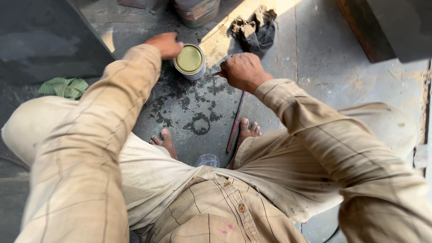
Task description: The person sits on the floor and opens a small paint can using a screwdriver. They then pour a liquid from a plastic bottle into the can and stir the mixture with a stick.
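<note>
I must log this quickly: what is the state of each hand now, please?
Left hand: rests on the rim of the small round metal tin with a golden lid; grip cannot be told.
Right hand: closed on a thin metal tool.

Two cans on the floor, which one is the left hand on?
The near small can with the closed gold lid; left hand touches its rim. The bigger can sits farther off, untouched.
</note>
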